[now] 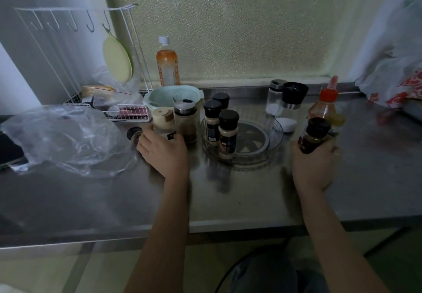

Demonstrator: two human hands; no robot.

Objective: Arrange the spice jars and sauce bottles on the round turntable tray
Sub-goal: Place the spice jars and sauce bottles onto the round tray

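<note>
A clear round turntable tray [272, 141] sits on the steel counter at centre. Three black-capped spice jars stand on its left side, the nearest one [227, 134] at the front edge. My left hand [163, 150] is wrapped around a pale jar with a wooden lid [162, 119], left of the tray; a glass jar of brown spice [186, 121] stands beside it. My right hand [314, 165] grips a dark spice jar with a black cap [314, 134], tilted, right of the tray. A red-capped sauce bottle [325, 107] stands just behind it.
Two glass shakers [285, 100] and a white lid [286, 123] stand behind the tray. A mint bowl [169, 97], an orange bottle [167, 64], a white wire rack [107, 103] and a crumpled plastic bag [66, 135] fill the left. A small dark jar [134, 134] lies by my left hand.
</note>
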